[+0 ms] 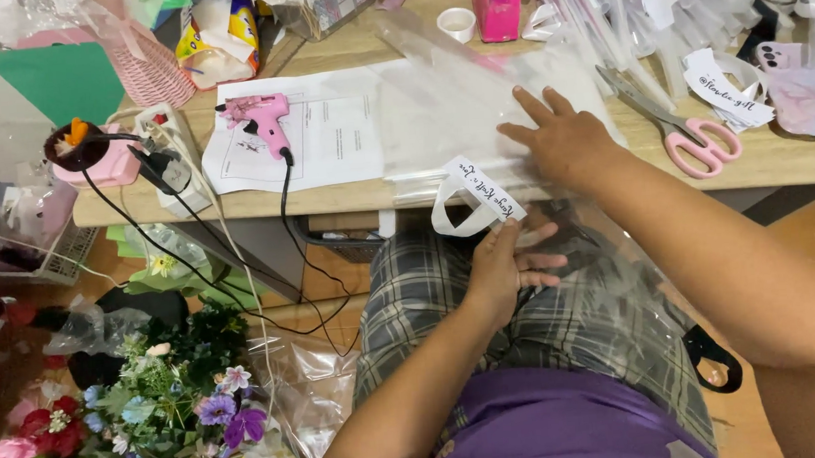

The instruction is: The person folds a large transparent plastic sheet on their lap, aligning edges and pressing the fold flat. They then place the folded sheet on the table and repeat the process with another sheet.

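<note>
Closest to the camera, the person sits in a purple top and plaid shorts (451, 302), with both forearms reaching forward over the lap. The left hand (506, 268) hovers just below the table edge, its fingers curled around the lower end of a white ribbon strip (470, 196) with dark script on it, which loops up over the front edge of the table. A clear plastic sheet (461, 110) lies across the tabletop and drapes down over the lap, so the left hand holds the ribbon against its hanging part. The right hand (562, 137) lies open and flat on the sheet at the table edge, fingers spread and pressing it down, gripping nothing. To the left on the floor stands a bunch of artificial flowers (166, 399) in pink, purple and white, with black cables trailing past it. On the wooden table (786, 166), left of the sheet, a pink glue gun (264, 122) rests on white printed paper (343, 133). To the right of the right hand lie scissors with pink handles (683, 133), and beyond them a phone in a pale patterned case (804, 94) among more ribbon strips. At the far edge sit a pink tape dispenser (497, 1), a small white cup (456, 23) and a pink woven basket (152, 65).
</note>
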